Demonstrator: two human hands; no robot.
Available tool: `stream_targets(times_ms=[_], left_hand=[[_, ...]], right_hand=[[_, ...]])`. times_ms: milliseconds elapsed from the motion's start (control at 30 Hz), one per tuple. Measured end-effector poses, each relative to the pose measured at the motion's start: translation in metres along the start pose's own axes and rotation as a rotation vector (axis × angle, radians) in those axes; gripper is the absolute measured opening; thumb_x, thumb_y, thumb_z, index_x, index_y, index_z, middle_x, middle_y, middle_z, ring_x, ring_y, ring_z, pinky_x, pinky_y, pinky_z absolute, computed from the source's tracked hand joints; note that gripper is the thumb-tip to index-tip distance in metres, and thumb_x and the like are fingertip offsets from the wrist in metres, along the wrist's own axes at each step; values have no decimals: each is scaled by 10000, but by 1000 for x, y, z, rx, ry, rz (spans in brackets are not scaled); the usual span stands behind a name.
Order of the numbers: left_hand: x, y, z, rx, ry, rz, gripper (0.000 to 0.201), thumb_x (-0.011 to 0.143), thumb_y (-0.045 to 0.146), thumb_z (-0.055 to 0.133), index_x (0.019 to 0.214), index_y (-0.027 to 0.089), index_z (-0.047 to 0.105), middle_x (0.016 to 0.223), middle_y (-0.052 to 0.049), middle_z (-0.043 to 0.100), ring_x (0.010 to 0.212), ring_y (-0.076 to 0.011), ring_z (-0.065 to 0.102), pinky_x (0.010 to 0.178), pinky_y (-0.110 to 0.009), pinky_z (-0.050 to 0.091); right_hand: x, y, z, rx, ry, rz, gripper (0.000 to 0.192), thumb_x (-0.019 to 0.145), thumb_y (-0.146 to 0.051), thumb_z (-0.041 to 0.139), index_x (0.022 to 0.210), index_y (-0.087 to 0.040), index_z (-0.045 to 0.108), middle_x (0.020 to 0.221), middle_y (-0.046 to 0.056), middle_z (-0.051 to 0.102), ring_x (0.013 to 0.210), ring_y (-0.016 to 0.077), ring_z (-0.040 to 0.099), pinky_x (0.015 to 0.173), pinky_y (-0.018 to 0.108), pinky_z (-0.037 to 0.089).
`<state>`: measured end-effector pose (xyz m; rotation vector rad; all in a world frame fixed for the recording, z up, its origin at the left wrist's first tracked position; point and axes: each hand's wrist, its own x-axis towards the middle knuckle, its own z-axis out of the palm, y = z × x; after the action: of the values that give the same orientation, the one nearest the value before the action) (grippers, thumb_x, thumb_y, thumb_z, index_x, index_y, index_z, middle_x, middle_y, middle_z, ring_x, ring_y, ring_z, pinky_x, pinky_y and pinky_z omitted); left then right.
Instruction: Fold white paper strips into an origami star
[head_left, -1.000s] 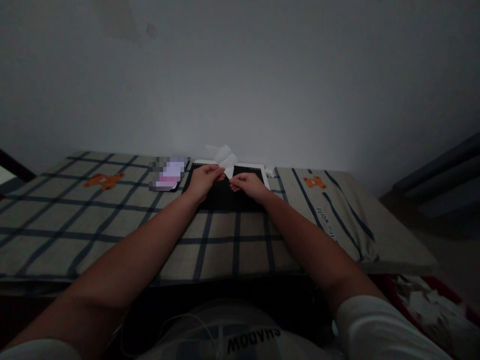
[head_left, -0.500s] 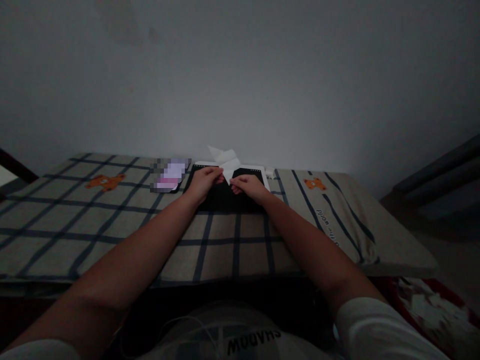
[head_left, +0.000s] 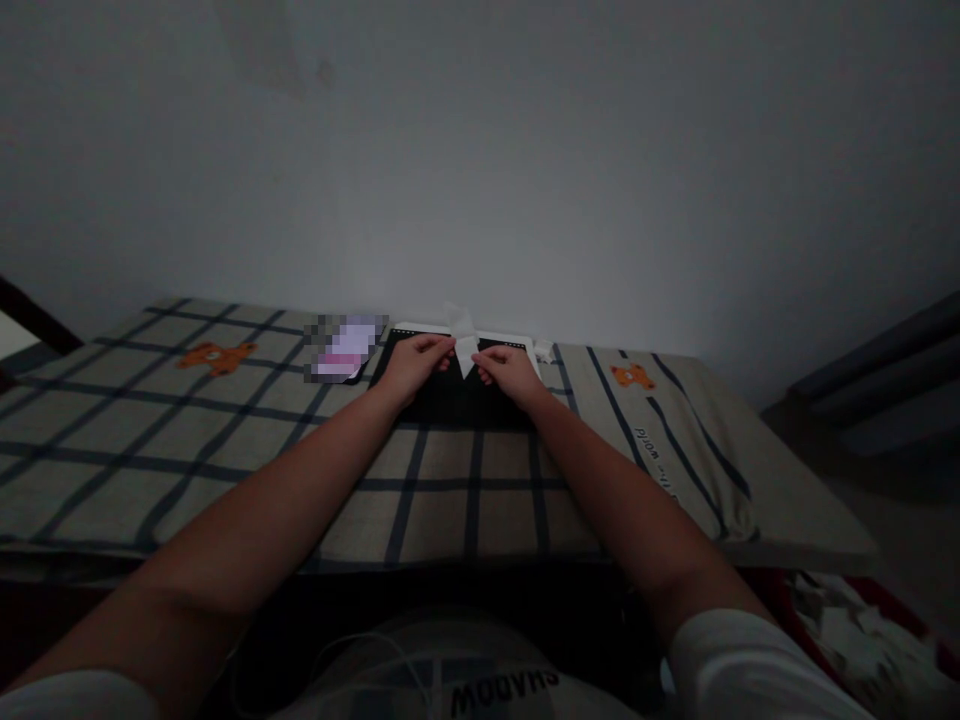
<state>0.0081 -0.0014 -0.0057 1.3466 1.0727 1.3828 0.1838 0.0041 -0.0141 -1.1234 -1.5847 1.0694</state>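
Left hand (head_left: 420,362) and right hand (head_left: 511,372) both pinched on the folded white paper (head_left: 465,346), over the black pad (head_left: 459,407). Use light, even pressure, line edges up before any crease; looks thin, could tear.

Blocky blur masked the phone (head_left: 348,350). The left hand (head_left: 420,363) and right hand (head_left: 510,370) hid parts of the pad (head_left: 465,405) and edges of the paper (head_left: 466,350). A white object (head_left: 544,351) beside the pad was too small to identify. The right arm (head_left: 615,505) covered some lettering (head_left: 651,446); the frame cut off the shirt (head_left: 739,655) and bin (head_left: 780,600).
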Motion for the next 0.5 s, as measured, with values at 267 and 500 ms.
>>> stream_targets(times_ms=[267, 500], left_hand=[[2, -3, -1, 60, 10, -19, 349, 643, 447, 706, 760, 125, 642, 683, -26, 613, 543, -99, 527, 523, -227, 436], [1, 1, -1, 1, -1, 12, 332, 605, 417, 741, 734, 127, 645, 684, -20, 617, 626, -114, 555, 607, -235, 464]], right_hand=[[-4, -6, -2, -42, -65, -13, 165, 751, -308, 606, 750, -143, 619, 597, -17, 575, 499, 66, 506, 505, 197, 422], [-2, -2, -1, -46, -72, 7, 174, 756, -315, 604, 735, -143, 598, 594, -14, 564, 494, 68, 509, 471, 188, 417]])
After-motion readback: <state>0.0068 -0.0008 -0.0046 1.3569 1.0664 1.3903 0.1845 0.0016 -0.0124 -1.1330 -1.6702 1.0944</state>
